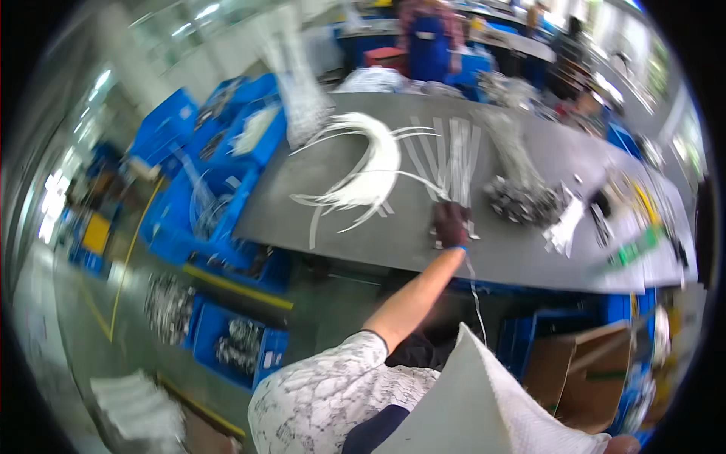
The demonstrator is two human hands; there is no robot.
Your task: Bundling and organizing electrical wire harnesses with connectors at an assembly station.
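Observation:
My left hand (451, 225), in a dark glove with a blue band at the wrist, is over the near end of a row of flat pale strips (459, 151) on the grey table. Its fingers are blurred, so their grip does not show. A thin white cord (475, 295) hangs from near that wrist over the table edge. Left of the hand lies a curved bundle of long white strips (386, 163); one strip's end reaches close to the fingers. White knit fabric (491, 401) covers the lower middle. Beside it, a bit of skin at the bottom edge may be my right hand (624, 445); its fingers are hidden.
Right of the strips lies a clear-wrapped bundle with dark metallic ends (522, 200), then white pieces (565, 227) and a green object (635, 246). Blue bins (261, 144) flank the table's left side. A cardboard box (582, 371) stands below right. Another person (429, 45) stands beyond the table.

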